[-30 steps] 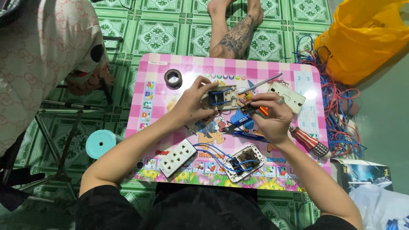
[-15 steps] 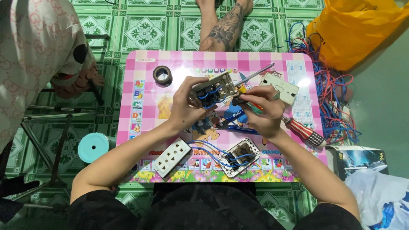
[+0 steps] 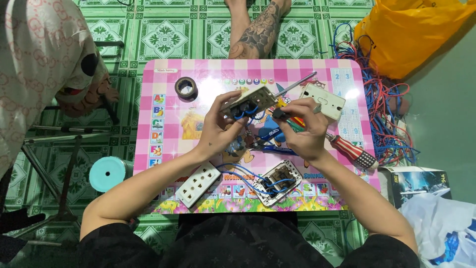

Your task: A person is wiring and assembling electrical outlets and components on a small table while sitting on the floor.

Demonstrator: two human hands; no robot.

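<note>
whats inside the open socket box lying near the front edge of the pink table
The open socket box on the pink table shows blue wires looping in and a dark inner part. The terminals and wire ends are too small to make out.

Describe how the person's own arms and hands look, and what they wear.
Both arms are bare up to short dark sleeves at the shoulders. The left hand and right hand wear no gloves. A small dark mark sits on the left wrist.
</note>
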